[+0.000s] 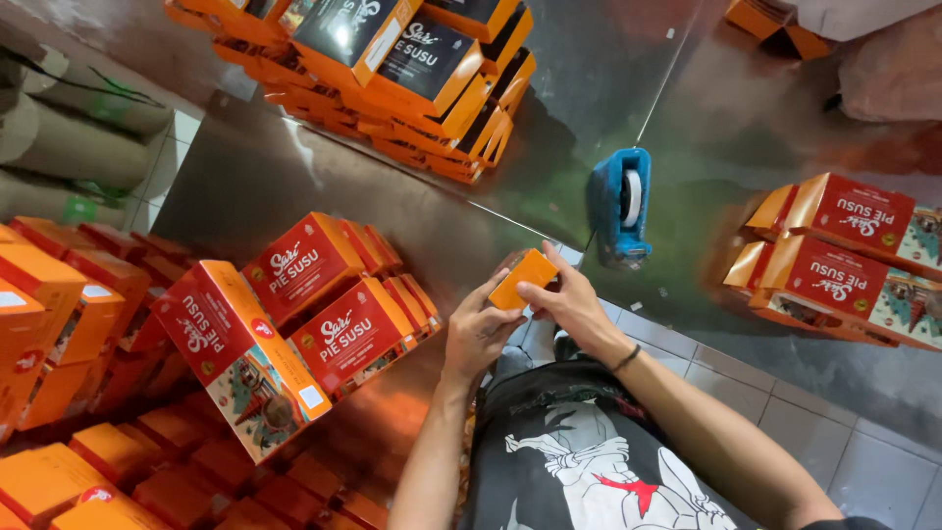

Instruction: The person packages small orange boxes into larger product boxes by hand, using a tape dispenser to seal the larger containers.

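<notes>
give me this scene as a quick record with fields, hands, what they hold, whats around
left hand: the left hand grips the lower end of the small orange box
right hand: the right hand pinches the box's upper side
surface: shiny metal table
ahead: blue tape dispenser on the table, apart from the hands
left side: red and orange cartons, some tilted
far end: stack of dark-topped orange boxes
right side: two red cartons lying flat
wrist: dark band on the right wrist

Torso: dark grey T-shirt with a white figure print and a red neckerchief detail. Forearms: bare, no sleeves visible. Right wrist: thin black band. Left hand and right hand: no gloves, no rings visible.
</notes>
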